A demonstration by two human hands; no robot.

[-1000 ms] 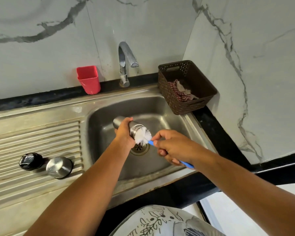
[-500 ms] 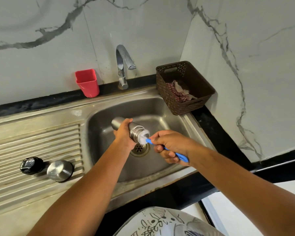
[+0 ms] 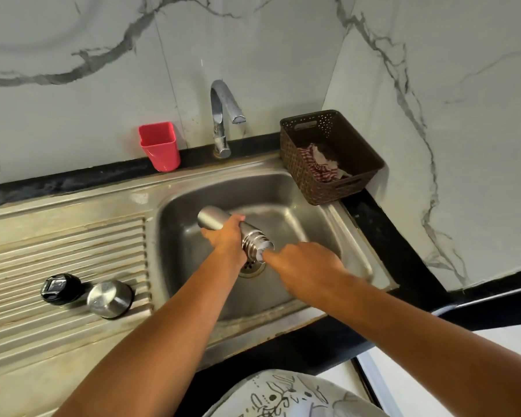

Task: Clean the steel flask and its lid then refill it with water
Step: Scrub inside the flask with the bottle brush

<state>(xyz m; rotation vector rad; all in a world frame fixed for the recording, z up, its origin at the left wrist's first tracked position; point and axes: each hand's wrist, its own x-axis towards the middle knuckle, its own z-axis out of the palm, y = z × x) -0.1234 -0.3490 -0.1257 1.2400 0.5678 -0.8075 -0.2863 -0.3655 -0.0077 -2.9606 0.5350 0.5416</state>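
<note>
A: Where's the cylindrical brushed-steel flask (image 3: 213,218)?
B: Sideways in the left hand (image 3: 227,237), fingers wrapped round its middle. Its mouth meets the right hand (image 3: 306,261), whose grip I cannot tell.
A: Handling?
B: Rigid, probably wet-slick; hold mid-body.

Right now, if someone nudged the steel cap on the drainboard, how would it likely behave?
The steel cap is round and seems to lie tilted on the ribbed drainboard, so a nudge would probably rock or roll it. Its polished surface looks smooth, likely slippery when wet. It looks rigid, unlikely to flex.
</note>
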